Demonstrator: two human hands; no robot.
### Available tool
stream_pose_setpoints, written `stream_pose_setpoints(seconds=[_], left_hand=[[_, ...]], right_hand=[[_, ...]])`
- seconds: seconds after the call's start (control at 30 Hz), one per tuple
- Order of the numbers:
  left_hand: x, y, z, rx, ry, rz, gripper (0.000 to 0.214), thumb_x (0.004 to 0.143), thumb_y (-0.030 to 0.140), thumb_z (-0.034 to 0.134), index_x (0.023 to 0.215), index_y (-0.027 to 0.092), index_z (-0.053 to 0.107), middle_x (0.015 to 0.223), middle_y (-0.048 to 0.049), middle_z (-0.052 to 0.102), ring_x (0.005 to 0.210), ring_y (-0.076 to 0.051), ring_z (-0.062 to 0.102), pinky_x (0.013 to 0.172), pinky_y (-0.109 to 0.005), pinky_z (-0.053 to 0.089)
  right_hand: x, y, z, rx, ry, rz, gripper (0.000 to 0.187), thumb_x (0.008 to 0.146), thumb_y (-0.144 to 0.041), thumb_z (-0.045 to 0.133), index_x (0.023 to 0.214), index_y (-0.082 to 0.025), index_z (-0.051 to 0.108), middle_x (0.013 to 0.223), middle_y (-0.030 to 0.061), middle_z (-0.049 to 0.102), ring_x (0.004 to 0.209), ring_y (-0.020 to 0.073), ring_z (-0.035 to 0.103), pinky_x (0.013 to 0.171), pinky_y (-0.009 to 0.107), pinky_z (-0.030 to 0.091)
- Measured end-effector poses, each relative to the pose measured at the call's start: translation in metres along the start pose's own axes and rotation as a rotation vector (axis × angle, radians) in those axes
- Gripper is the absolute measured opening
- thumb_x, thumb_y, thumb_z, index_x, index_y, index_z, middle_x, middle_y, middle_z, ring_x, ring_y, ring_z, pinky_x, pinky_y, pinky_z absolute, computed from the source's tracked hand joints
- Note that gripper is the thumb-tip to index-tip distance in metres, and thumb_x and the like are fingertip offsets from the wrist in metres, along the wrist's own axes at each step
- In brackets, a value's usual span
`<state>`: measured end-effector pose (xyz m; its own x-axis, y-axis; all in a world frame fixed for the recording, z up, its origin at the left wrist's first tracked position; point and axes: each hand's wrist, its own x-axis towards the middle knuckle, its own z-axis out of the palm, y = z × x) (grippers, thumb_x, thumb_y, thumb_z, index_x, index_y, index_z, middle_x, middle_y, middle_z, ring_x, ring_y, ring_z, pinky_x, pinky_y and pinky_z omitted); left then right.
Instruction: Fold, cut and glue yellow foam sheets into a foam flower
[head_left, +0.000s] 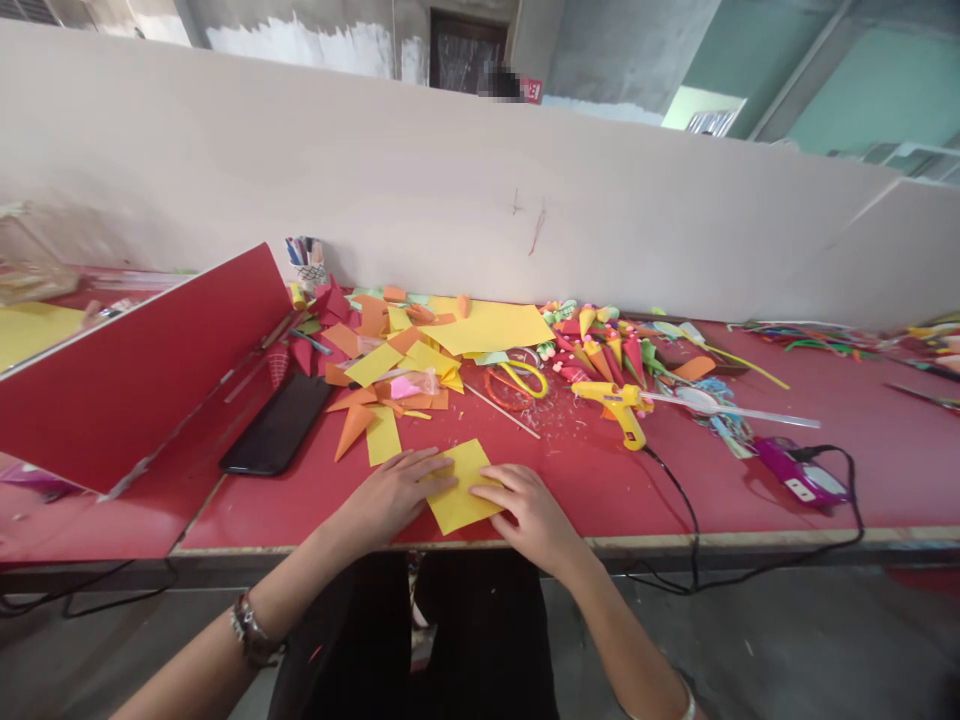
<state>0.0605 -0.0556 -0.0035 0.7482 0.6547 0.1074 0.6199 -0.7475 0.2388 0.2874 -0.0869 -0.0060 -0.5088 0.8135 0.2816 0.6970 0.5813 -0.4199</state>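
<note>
A yellow paper square (463, 490) lies turned like a diamond near the table's front edge, between my two hands. My left hand (401, 495) holds its left side, fingers laid across the edge and the thumb mostly hidden. On the opposite side, my right hand (529, 510) has the paper by its right edge with slightly bent fingers. Just beyond my left hand is a smaller yellow paper piece (384, 436), beside an orange paper cone (355, 431). A pile of orange and yellow paper scraps (409, 352) spreads behind them.
A black phone (277, 425) and a standing red board (157, 370) are at left. To the right lie a yellow glue gun (616, 405), its cord hanging over the edge, and a purple power socket (802, 472). Small paper cones (611, 352) cluster behind. A thin stick (501, 411) lies mid-table.
</note>
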Motion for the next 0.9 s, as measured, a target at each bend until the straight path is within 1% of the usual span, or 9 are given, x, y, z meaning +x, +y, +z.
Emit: stream_pose_setpoints(seconds=[0.13, 0.23, 0.4, 0.5, 0.57, 0.63, 0.73, 0.83, 0.9], left_hand=[[-0.002, 0.005, -0.002, -0.008, 0.076, -0.071, 0.045, 0.078, 0.007, 0.041, 0.116, 0.028, 0.05, 0.123, -0.0045, 0.049, 0.114, -0.021, 0.043, 0.091, -0.04, 0.04], [-0.003, 0.009, -0.003, -0.018, 0.149, -0.145, 0.036, 0.079, 0.011, 0.042, 0.105, 0.029, 0.058, 0.113, -0.0047, 0.055, 0.102, -0.021, 0.051, 0.083, -0.037, 0.045], [-0.007, 0.011, -0.005, -0.214, 0.325, -0.256, 0.028, 0.083, 0.018, 0.038, 0.099, 0.024, 0.061, 0.101, -0.0044, 0.059, 0.089, -0.015, 0.056, 0.076, -0.027, 0.047], [-0.007, 0.012, -0.007, -0.244, 0.392, -0.269, 0.03, 0.081, 0.015, 0.038, 0.099, 0.024, 0.061, 0.104, -0.005, 0.057, 0.093, -0.016, 0.054, 0.079, -0.029, 0.045], [-0.006, 0.012, -0.01, -0.24, 0.417, -0.262, 0.034, 0.079, 0.01, 0.037, 0.098, 0.025, 0.061, 0.108, -0.0048, 0.054, 0.098, -0.017, 0.051, 0.082, -0.03, 0.044], [-0.004, 0.012, -0.014, -0.214, 0.471, -0.268, 0.032, 0.077, 0.01, 0.04, 0.096, 0.024, 0.061, 0.109, -0.0053, 0.051, 0.099, -0.019, 0.048, 0.083, -0.033, 0.043], [0.001, 0.012, -0.022, -0.16, 0.55, -0.29, 0.025, 0.074, 0.016, 0.05, 0.095, 0.024, 0.061, 0.106, -0.0066, 0.048, 0.094, -0.02, 0.047, 0.079, -0.036, 0.043], [0.005, 0.011, -0.03, -0.253, 0.559, -0.231, 0.019, 0.074, 0.017, 0.051, 0.09, 0.022, 0.06, 0.097, -0.0056, 0.049, 0.09, -0.018, 0.049, 0.075, -0.03, 0.044], [0.007, 0.009, -0.034, -0.349, 0.561, -0.196, 0.014, 0.075, 0.015, 0.048, 0.082, 0.02, 0.059, 0.092, -0.0048, 0.051, 0.089, -0.016, 0.05, 0.076, -0.028, 0.044]], right_hand=[[-0.003, -0.003, 0.002, -0.005, 0.04, 0.057, 0.038, 0.075, -0.007, 0.047, 0.104, -0.027, 0.059, 0.114, 0.0054, 0.05, 0.106, 0.0186, 0.045, 0.088, 0.034, 0.041], [-0.004, -0.003, 0.004, 0.044, 0.153, 0.148, 0.03, 0.078, -0.013, 0.046, 0.102, -0.026, 0.059, 0.113, 0.0078, 0.048, 0.105, 0.0202, 0.046, 0.086, 0.035, 0.043], [0.002, -0.005, 0.008, 0.388, 0.377, 0.323, 0.017, 0.079, -0.026, 0.049, 0.091, -0.02, 0.061, 0.094, 0.0078, 0.055, 0.085, 0.0181, 0.056, 0.072, 0.029, 0.048], [0.009, -0.01, 0.008, 0.56, 0.41, 0.376, 0.018, 0.079, -0.03, 0.05, 0.089, -0.019, 0.06, 0.086, 0.0064, 0.057, 0.077, 0.0169, 0.057, 0.063, 0.025, 0.048], [0.014, -0.012, 0.006, 0.581, 0.395, 0.363, 0.018, 0.079, -0.031, 0.05, 0.088, -0.02, 0.061, 0.081, 0.0048, 0.056, 0.073, 0.0156, 0.055, 0.06, 0.024, 0.046], [0.018, -0.012, 0.001, 0.507, 0.418, 0.306, 0.016, 0.079, -0.03, 0.051, 0.085, -0.021, 0.063, 0.078, 0.0034, 0.051, 0.07, 0.0142, 0.052, 0.059, 0.024, 0.045], [0.023, -0.011, -0.008, 0.241, 0.491, 0.18, 0.016, 0.079, -0.022, 0.05, 0.084, -0.023, 0.065, 0.078, 0.0031, 0.045, 0.074, 0.0143, 0.049, 0.067, 0.027, 0.044], [0.027, -0.01, -0.017, -0.022, 0.474, 0.045, 0.025, 0.078, -0.013, 0.047, 0.087, -0.027, 0.065, 0.083, 0.0042, 0.044, 0.08, 0.0157, 0.047, 0.072, 0.029, 0.043], [0.032, -0.009, -0.022, -0.101, 0.462, -0.008, 0.028, 0.077, -0.01, 0.047, 0.089, -0.029, 0.065, 0.088, 0.0051, 0.045, 0.085, 0.0171, 0.047, 0.076, 0.03, 0.043]])
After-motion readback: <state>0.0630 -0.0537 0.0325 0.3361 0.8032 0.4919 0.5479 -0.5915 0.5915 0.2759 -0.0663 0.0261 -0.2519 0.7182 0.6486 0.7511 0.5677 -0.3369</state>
